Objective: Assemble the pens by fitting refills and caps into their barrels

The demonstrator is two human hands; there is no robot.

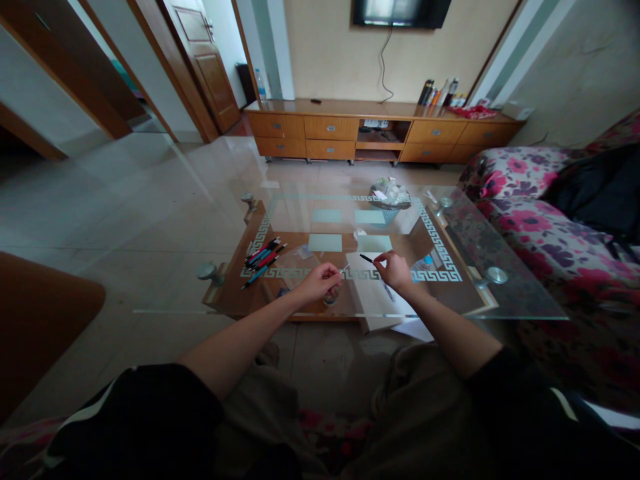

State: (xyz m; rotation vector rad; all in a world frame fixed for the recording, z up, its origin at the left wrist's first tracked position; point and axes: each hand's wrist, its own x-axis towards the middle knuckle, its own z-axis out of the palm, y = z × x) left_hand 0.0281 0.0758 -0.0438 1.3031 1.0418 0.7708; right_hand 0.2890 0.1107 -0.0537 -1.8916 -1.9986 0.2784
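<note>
My left hand (319, 281) is closed in a pinch over the glass table (295, 230), and a thin pale stick (346, 267), perhaps a pen refill, sticks out from its fingertips. Just to the right, my right hand (395, 269) pinches a short black pen piece (367, 258); whether it is a barrel or a cap is too small to tell. The two pieces point towards each other with a gap between them. To the left of my hands lies a loose pile of black, red and blue pens (264, 259) on the tabletop.
A basket with crumpled clear plastic (391, 195) stands towards the far side of the table. Under the glass are a white box or sheet (367, 300) and a bottle with a blue cap (427, 262). A flowered sofa (530, 200) is at right, a wooden cabinet (330, 128) beyond.
</note>
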